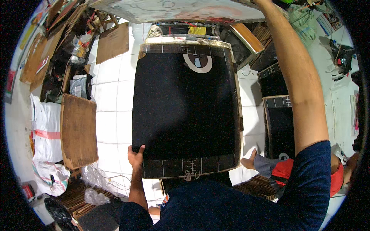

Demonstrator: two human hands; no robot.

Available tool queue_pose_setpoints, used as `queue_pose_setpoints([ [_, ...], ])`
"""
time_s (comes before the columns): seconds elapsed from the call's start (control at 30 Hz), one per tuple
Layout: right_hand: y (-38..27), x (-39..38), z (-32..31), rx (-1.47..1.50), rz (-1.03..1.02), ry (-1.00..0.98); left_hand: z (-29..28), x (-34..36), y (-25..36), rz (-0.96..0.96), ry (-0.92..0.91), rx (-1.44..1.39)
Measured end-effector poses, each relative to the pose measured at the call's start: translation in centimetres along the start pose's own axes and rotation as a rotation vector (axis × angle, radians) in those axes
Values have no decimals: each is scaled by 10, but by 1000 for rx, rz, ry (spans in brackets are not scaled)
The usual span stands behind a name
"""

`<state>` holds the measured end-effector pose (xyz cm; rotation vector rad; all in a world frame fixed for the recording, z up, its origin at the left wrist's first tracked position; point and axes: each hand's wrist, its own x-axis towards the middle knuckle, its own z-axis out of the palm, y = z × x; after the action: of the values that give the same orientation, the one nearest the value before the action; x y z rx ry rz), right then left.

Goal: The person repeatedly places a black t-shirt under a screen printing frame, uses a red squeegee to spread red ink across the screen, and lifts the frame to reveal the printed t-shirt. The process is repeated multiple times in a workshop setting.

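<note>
A black cloth (185,111) lies flat over a board with white ruled marks along its near strip (208,165) and far strip. A printed eye shape (197,61) in white, brown and light blue sits near the cloth's far right corner. My left hand (136,154) is at the near left edge, its thumb over the cloth's border and its fingers at the side, closed on the edge. My right arm reaches far forward. My right hand (263,3), cut off by the picture's top, grips the edge of a raised printing screen frame (177,13), which has a smeared pale surface.
Another person's foot (249,159) and red garment (281,173) are at the right. Further marked boards (279,123) with black cloth stand beyond the right aisle. A brown wooden board (79,131) and white sacks (47,131) line the left side.
</note>
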<state>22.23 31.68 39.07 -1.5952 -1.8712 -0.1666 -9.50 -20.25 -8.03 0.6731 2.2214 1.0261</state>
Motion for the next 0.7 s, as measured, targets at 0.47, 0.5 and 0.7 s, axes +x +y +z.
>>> queue_pose_setpoints([
  [0.47, -4, 20, -2, 50, 1, 0, 15, 36, 7, -195, 77, 186],
  [0.5, -5, 19, -2, 53, 9, 4, 17, 38, 3, -108, 80, 170],
  [0.7, 4, -21, 5, 67, 55, 11, 28, 45, 38, 36, 201, 336],
])
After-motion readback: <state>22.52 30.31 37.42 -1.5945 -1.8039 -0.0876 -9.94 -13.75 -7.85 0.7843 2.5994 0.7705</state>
